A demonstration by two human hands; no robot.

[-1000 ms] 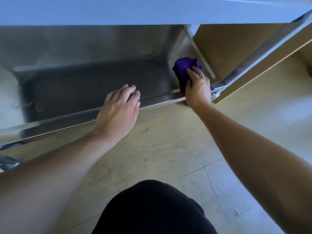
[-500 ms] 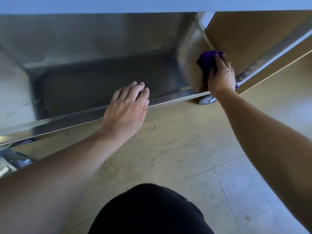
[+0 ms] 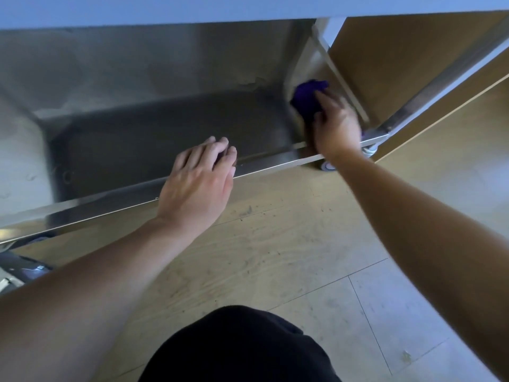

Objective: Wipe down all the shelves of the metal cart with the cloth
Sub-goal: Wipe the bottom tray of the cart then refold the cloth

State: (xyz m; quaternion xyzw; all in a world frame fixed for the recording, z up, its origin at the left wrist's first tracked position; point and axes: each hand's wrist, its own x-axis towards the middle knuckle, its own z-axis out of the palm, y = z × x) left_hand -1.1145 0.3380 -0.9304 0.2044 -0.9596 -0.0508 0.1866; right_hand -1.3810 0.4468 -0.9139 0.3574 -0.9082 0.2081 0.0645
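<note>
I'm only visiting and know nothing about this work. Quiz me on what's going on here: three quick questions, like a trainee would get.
1. True or false: the left hand holds the purple cloth.
2. Where on the bottom shelf does the right hand press the cloth? A) its right end B) its middle C) its left end
3. Fill in: the left hand rests, fingers straight, on the shelf's front ____.
Key: 1 false; 2 A; 3 rim.

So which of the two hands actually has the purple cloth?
The right hand: it grips the purple cloth at the right corner of the bottom shelf. The left hand holds nothing; its fingers lie straight over the shelf's front rim.
</note>
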